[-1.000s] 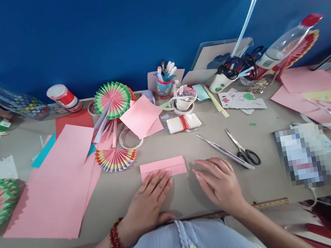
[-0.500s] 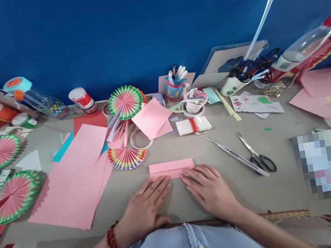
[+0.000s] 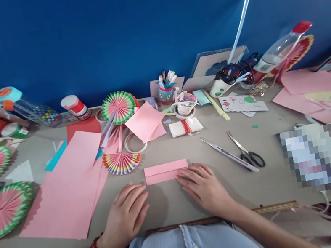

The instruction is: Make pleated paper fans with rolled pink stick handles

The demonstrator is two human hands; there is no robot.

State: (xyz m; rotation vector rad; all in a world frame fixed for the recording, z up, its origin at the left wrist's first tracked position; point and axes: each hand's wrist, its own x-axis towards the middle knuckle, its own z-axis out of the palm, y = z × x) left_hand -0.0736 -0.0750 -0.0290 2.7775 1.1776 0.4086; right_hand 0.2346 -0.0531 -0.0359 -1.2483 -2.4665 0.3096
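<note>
A folded pink paper strip [image 3: 164,172] lies on the grey table in front of me, a crease running along its length. My right hand [image 3: 204,187] rests its fingertips on the strip's right end, fingers extended and palm down. Just left of the strip, my left hand [image 3: 126,212] is off the paper, holding nothing, with its fingers slightly bent and apart. Large pink sheets [image 3: 64,189] lie to the left. To the right are a closed-looking cutter knife [image 3: 230,155] and scissors [image 3: 247,152] with black handles.
Pleated paper fans [image 3: 119,107] stand behind, near a roll of tape [image 3: 136,143]. Along the blue wall are a red-and-white glue jar [image 3: 75,107], a pen cup [image 3: 166,94] and a plastic bottle [image 3: 277,53]. A blurred-out device [image 3: 309,158] lies at the right.
My left hand has lifted off the strip and moved left and slightly down. My right hand stays on the strip. The whole view has shifted a little.
</note>
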